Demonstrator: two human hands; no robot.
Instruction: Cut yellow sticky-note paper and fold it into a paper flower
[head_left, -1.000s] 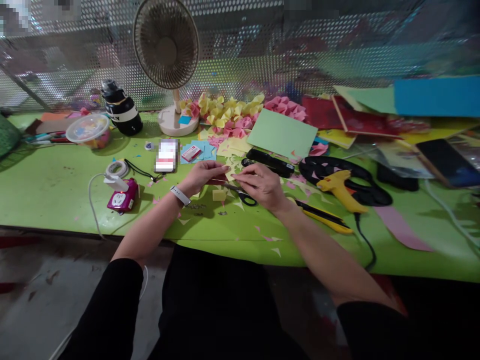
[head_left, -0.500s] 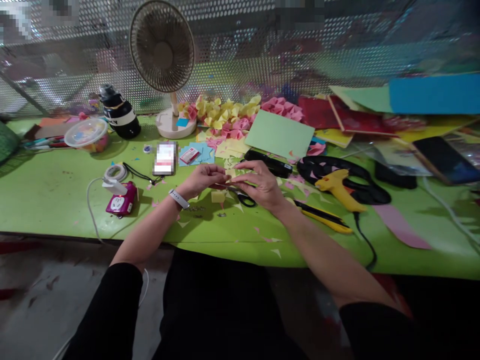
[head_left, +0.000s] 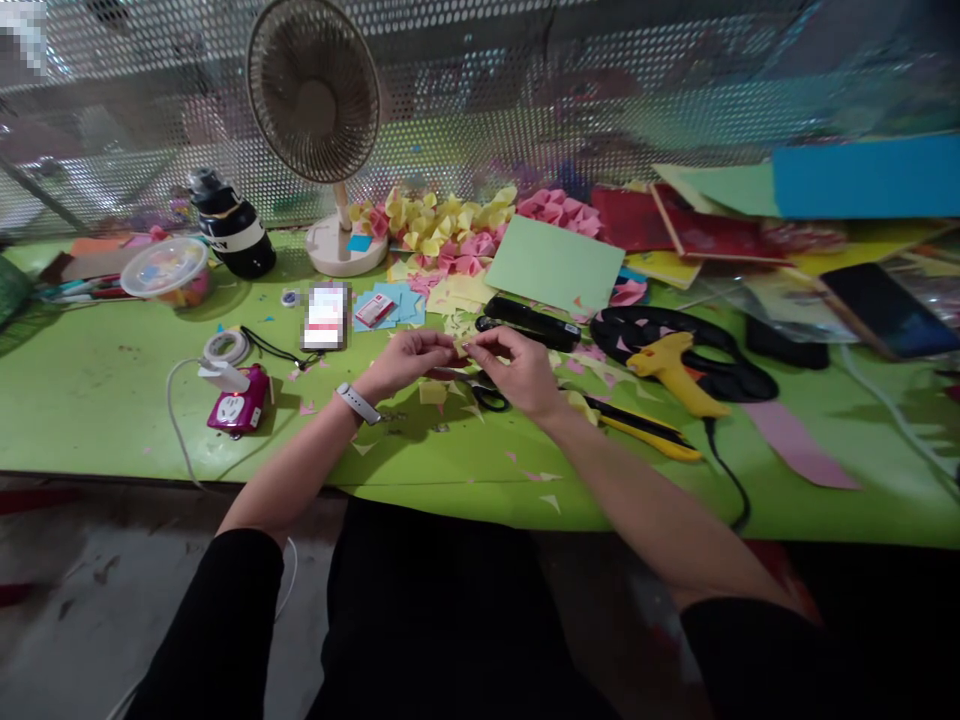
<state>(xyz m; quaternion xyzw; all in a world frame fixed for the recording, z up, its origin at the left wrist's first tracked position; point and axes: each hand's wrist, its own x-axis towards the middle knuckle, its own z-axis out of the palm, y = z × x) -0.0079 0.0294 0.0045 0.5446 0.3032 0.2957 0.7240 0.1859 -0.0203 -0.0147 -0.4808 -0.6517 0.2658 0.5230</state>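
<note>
My left hand and my right hand meet over the green table, fingers pinched together on a small folded piece of yellow and pink paper. A white watch band sits on my left wrist. Black-handled scissors lie on the table just under my hands, next to a small yellow paper square. Paper scraps lie scattered around them.
A desk fan stands at the back beside a pile of folded yellow and pink paper pieces. A yellow glue gun, a yellow utility knife, a green card sheet, a pink power strip and a lidded tub lie around.
Both hands stay pinched on the small paper piece and have shifted slightly toward the back of the table. The view has moved a little.
</note>
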